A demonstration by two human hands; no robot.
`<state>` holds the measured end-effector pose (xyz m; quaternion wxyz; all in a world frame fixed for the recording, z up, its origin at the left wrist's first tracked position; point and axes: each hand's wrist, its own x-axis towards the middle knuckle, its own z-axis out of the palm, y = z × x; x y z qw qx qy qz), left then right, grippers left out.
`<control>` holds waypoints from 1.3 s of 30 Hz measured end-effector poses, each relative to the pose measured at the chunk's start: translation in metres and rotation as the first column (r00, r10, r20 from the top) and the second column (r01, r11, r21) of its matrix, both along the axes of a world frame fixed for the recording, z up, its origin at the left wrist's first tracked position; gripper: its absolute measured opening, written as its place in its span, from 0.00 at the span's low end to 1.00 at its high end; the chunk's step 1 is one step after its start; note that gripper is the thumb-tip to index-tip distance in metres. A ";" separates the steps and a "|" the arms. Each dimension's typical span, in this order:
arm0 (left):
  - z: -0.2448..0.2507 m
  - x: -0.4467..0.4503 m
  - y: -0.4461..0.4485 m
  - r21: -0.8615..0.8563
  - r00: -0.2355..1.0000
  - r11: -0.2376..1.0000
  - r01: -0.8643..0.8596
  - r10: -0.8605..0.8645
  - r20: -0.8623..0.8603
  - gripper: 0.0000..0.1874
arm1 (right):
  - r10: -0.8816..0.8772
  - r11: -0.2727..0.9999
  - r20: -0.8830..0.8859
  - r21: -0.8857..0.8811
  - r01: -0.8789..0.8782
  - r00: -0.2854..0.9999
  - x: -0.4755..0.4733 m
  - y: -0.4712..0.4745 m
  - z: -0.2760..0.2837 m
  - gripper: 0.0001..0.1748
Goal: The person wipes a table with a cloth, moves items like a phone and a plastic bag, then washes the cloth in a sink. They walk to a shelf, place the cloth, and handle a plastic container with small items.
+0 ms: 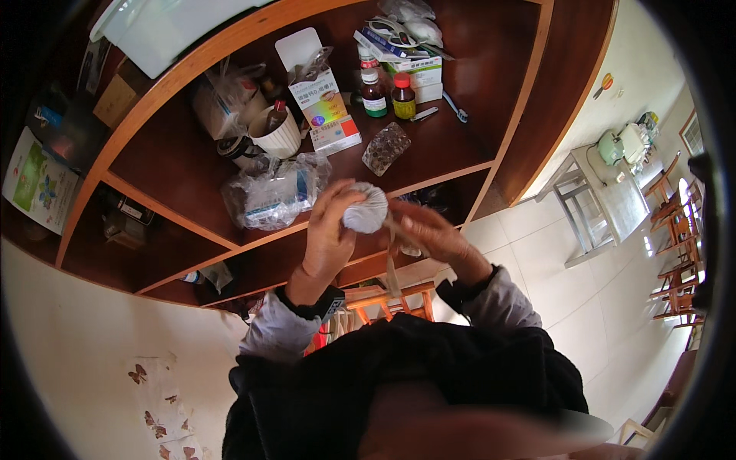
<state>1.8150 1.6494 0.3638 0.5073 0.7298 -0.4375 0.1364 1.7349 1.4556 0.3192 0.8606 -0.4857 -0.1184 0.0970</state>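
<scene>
My left hand [330, 233] holds a round white bundle [365, 208] with a ridged, pleated-looking surface; what it is made of I cannot tell for certain. My right hand [437, 233], blurred, is at the bundle's right side with its fingers around a thin tan strip [392, 264] that dangles below. Behind the hands is a dark wooden shelf unit [448, 135]. Just left of the bundle, a clear plastic bag with a box inside [276, 198] lies at the shelf's front edge. A speckled, clear-wrapped packet [386, 148] rests above the bundle.
On the shelf stand a white ribbed cup [277, 135], an upright medicine carton [319, 98], a brown bottle with a white cap [374, 95], a red-capped bottle [403, 96] and a toothbrush [455, 107]. A wooden chair [394, 302] is below. A metal table [604, 195] stands at right.
</scene>
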 end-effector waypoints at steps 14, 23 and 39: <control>0.014 -0.007 0.049 0.017 0.998 0.998 0.057 -0.056 -0.036 0.34 | -0.373 0.736 0.721 -0.154 0.659 0.585 -0.031 -0.060 0.190 0.30; -0.022 -0.027 0.147 -0.039 0.948 0.972 -0.232 0.217 -0.234 0.22 | -0.003 -0.071 0.884 0.465 0.882 -0.467 0.025 -0.026 0.389 0.25; -0.082 -0.081 0.235 -0.048 0.772 0.916 -0.399 0.307 -0.557 0.18 | 0.451 -0.512 0.886 0.359 0.780 -0.112 0.087 -0.054 0.440 0.18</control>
